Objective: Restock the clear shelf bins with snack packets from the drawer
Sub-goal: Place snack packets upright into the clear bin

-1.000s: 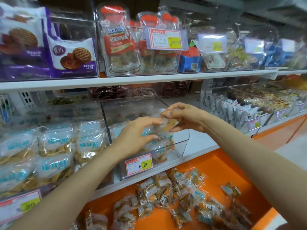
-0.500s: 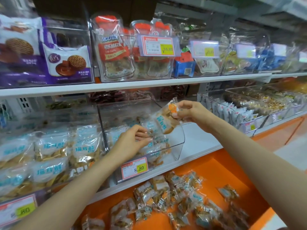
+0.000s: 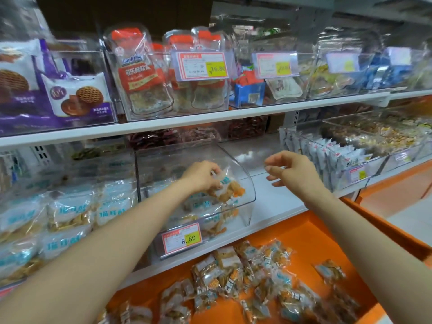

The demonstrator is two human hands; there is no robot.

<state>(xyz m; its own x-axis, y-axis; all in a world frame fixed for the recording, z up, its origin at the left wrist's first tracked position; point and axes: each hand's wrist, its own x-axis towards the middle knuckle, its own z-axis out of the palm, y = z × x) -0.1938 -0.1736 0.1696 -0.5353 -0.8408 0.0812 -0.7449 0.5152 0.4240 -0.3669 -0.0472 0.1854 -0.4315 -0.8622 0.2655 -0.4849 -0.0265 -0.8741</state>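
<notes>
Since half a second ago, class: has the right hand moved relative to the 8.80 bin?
Yes. The right hand has drawn rightward, clear of the 8.80 bin and its side wall, now holding nothing.

Left hand (image 3: 202,177) inside clear bin (image 3: 245,206), fingers curled on snack packet (image 3: 230,191) atop the pile. Right hand (image 3: 291,169) just right of bin, above white shelf (image 3: 275,202), fingers loosely curled, holding nothing. Loose packets (image 3: 233,277) in orange drawer (image 3: 311,235), near.
</notes>
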